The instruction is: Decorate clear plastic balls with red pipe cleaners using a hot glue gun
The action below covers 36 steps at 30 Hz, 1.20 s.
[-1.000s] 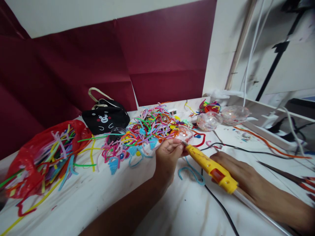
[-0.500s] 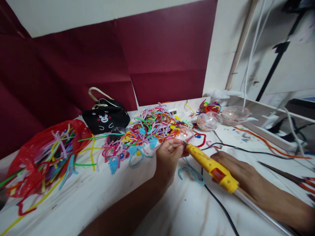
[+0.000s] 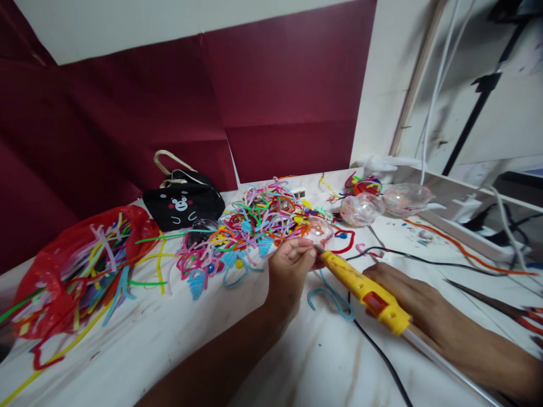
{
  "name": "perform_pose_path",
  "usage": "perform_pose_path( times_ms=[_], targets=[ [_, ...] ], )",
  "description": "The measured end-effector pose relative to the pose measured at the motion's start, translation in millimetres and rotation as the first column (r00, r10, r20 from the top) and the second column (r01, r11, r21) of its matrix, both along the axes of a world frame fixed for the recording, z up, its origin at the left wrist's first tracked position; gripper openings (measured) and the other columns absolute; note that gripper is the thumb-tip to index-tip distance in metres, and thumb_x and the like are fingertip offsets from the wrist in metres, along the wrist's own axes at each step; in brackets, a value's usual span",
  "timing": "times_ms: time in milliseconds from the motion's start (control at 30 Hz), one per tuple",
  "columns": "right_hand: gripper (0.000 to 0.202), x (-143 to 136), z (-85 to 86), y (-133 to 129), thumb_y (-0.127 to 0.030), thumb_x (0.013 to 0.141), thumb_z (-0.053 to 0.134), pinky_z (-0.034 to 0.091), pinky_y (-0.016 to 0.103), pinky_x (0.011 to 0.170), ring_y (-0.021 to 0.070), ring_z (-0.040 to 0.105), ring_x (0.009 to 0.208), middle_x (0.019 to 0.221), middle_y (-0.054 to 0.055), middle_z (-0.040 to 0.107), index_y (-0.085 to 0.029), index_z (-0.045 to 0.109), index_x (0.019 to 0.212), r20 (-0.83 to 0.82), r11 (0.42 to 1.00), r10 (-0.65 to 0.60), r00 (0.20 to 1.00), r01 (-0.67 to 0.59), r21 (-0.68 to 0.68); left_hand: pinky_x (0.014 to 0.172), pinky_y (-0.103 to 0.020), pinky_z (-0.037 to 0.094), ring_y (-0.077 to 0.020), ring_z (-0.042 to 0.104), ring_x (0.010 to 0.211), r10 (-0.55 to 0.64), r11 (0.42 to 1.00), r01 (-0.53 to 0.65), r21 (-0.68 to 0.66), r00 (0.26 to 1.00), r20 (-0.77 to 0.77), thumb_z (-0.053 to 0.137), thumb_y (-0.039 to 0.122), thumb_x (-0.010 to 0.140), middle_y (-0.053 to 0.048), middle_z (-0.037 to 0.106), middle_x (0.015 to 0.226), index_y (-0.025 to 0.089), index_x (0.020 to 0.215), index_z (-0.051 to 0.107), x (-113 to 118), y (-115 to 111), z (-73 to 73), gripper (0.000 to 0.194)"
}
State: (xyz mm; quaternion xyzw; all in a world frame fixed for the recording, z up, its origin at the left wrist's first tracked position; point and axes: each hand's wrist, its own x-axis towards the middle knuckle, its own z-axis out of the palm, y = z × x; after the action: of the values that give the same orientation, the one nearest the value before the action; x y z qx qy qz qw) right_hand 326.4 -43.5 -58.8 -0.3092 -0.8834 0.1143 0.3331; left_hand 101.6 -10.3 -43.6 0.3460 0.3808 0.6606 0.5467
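My right hand (image 3: 403, 294) is wrapped round a yellow glue gun (image 3: 365, 291), with a clear glue stick (image 3: 449, 364) coming out of its back end. The gun's nozzle touches or nearly touches the fingertips of my left hand (image 3: 292, 265). Those fingers are pinched together, and what they hold is too small and hidden to name. A light-blue pipe cleaner (image 3: 333, 299) curls on the table just below the nozzle. Behind my left hand lies a big tangled pile of coloured pipe cleaners (image 3: 263, 217), with a clear ball (image 3: 318, 230) at its right side.
A red bag (image 3: 46, 282) of pipe cleaners lies left, near a black pouch (image 3: 182, 203). Clear balls (image 3: 362, 209) stand at the back right beside a white tray (image 3: 466, 229) with cables. Scissors (image 3: 487, 299) lie at the right; a black cord (image 3: 382, 353) crosses the table.
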Motion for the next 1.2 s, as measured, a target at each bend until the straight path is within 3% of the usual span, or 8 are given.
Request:
perform_pose_path(
  times_ms=[333,867,1200],
  targets=[
    [0.024,-1.8,7.7,-0.4,-0.042,0.108,0.049,0.065,0.034,0.074,0.0252,0.074,0.087,0.106,0.009,0.074,-0.028,0.067,0.114,-0.037,0.999,-0.01,0.999,0.009,-0.031,0.062,-0.028,0.057,-0.0148,0.069,0.062,-0.001,1.0,0.001,-0.018,0.999,-0.043,0.094,0.03,0.059,-0.003,0.075,0.073,0.016,0.083,0.068,-0.2,-2.0,-3.3,0.038],
    [0.023,2.2,0.7,2.1,-0.042,0.11,0.047,0.064,0.033,0.076,0.0261,0.074,0.097,0.114,0.01,0.073,-0.028,0.063,0.119,-0.028,1.0,-0.008,1.0,0.008,-0.008,0.063,-0.03,0.059,-0.0165,0.072,0.062,-0.021,1.0,0.022,0.017,0.998,-0.061,0.091,0.029,0.063,-0.003,0.076,0.071,0.016,0.082,0.069,0.7,-2.1,-5.1,0.032],
    [0.023,0.6,3.0,1.7,-0.043,0.109,0.049,0.064,0.033,0.075,0.0245,0.074,0.091,0.108,0.009,0.073,-0.028,0.065,0.116,-0.025,0.999,-0.01,1.0,0.009,-0.053,0.065,-0.032,0.06,-0.0178,0.072,0.065,0.001,1.0,0.0,0.014,0.997,-0.08,0.093,0.031,0.063,-0.004,0.076,0.075,0.016,0.084,0.069,-1.5,-0.5,-7.1,0.035]
  ],
)
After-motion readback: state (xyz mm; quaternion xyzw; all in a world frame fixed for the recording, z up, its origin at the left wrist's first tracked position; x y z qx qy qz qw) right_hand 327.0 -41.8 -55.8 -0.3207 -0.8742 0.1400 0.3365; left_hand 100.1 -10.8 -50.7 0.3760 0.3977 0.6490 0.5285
